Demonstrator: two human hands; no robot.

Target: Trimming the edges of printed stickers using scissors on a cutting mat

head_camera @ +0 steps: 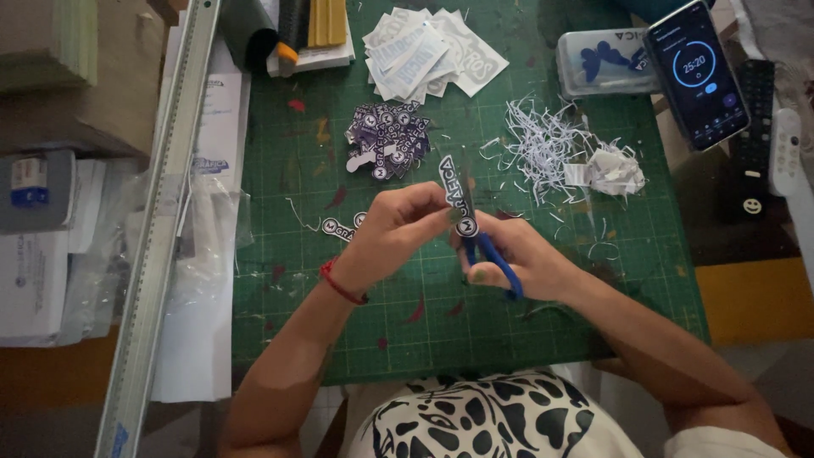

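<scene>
My left hand [392, 236] pinches a narrow white sticker strip [453, 191] with purple lettering, held upright over the green cutting mat [593, 280]. My right hand [519, 259] grips blue-handled scissors [493, 259], their blades pointing up along the strip's edge. A red cord bracelet [341, 286] circles my left wrist. One cut sticker [341, 227] lies on the mat just left of my left hand.
A pile of purple cut stickers [388, 140] and a stack of white sheets [428, 51] lie further up the mat. Paper trimmings [560, 153] sit to the right, near a clear plastic box [602, 61], a phone [699, 72] and remotes [767, 136]. A long metal ruler [161, 220] borders the left.
</scene>
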